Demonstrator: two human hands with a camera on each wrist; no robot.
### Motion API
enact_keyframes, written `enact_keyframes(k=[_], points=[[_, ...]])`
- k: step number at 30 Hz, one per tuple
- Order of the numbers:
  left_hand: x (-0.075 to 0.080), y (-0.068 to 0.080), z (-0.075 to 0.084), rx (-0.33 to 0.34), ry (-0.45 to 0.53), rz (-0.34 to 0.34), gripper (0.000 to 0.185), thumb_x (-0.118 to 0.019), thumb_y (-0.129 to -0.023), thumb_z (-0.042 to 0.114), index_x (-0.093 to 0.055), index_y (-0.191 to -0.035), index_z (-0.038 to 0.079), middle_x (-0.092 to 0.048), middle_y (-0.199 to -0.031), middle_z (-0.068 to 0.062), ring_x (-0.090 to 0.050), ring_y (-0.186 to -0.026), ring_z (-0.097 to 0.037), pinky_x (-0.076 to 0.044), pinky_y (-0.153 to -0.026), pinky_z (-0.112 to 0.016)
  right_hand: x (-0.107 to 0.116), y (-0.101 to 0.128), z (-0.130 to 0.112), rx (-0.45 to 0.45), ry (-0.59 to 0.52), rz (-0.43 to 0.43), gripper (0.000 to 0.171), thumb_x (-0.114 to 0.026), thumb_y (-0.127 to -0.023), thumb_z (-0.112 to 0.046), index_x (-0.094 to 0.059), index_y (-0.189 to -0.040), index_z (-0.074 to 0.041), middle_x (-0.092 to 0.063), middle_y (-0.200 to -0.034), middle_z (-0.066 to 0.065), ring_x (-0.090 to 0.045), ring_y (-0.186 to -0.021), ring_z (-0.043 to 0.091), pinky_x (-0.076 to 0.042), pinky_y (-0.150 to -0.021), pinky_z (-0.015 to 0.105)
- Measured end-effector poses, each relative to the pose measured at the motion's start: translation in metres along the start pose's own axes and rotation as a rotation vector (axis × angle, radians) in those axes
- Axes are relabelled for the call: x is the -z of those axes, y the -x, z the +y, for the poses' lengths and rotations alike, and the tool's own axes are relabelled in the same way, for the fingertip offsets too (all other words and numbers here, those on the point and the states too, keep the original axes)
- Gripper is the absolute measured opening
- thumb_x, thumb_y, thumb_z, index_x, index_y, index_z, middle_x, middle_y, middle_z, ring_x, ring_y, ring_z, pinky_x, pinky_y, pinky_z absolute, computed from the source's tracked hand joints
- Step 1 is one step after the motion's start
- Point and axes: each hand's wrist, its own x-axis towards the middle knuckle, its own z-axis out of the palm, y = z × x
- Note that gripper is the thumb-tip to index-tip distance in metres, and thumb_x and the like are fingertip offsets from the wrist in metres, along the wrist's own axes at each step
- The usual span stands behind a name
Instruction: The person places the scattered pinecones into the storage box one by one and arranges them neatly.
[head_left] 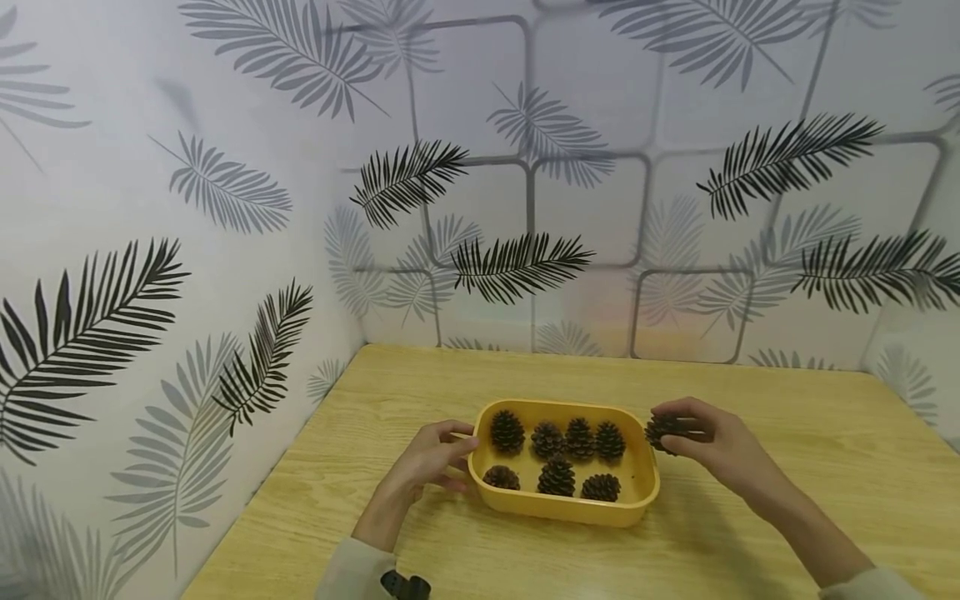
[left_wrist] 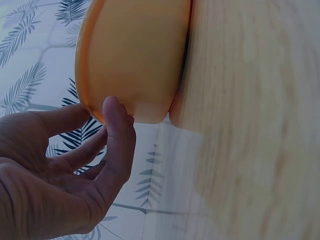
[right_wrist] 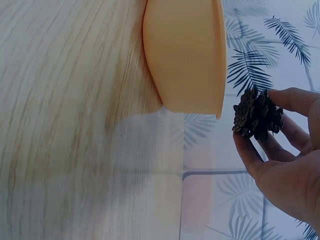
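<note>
The right hand (head_left: 718,450) holds a small brown spiky pine cone (head_left: 664,431) with its fingers (right_wrist: 294,101) curled round it. The cone is up in the air, just beside the right end of the yellow plastic tray (head_left: 643,495), near its rim. The tray sits on the light wooden bench (head_left: 787,517). Seven more brown pine cones (head_left: 557,477) lie inside the tray, four in the far row and three in the near row. The left hand (head_left: 429,463) touches the left end of the tray, its fingers (left_wrist: 119,131) nearly straight and spread a little apart. Behind the bench is a wall with leaf pictures (head_left: 517,265).
</note>
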Motion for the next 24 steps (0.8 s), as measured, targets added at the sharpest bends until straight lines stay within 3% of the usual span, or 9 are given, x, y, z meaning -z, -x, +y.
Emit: enact_keyframes(k=[17,24], points=[[0.000,0.000,0.002,0.009,-0.007,-0.002,0.045,-0.064,-0.106,0.022,-0.057,-0.143,-0.003,-0.063,-0.120,-0.024,-0.072,-0.085,-0.025,-0.067,-0.064,-0.041,-0.019,-0.004,-0.010,0.027,-0.040,-0.074,0.041,-0.070,-0.101,-0.017,-0.060,-0.138,-0.002,-0.061,-0.137,0.022,-0.067,-0.118,0.039,-0.064,-0.089,0.035],[0.000,0.000,0.002,0.013,-0.010,0.001,0.044,-0.064,-0.106,0.021,-0.057,-0.142,-0.003,-0.063,-0.118,-0.023,-0.072,-0.084,-0.024,-0.068,-0.065,-0.041,-0.031,-0.006,-0.006,0.098,0.029,-0.079,0.037,-0.072,-0.100,-0.018,-0.063,-0.134,-0.005,-0.064,-0.135,0.015,-0.064,-0.122,0.035,-0.060,-0.095,0.027]])
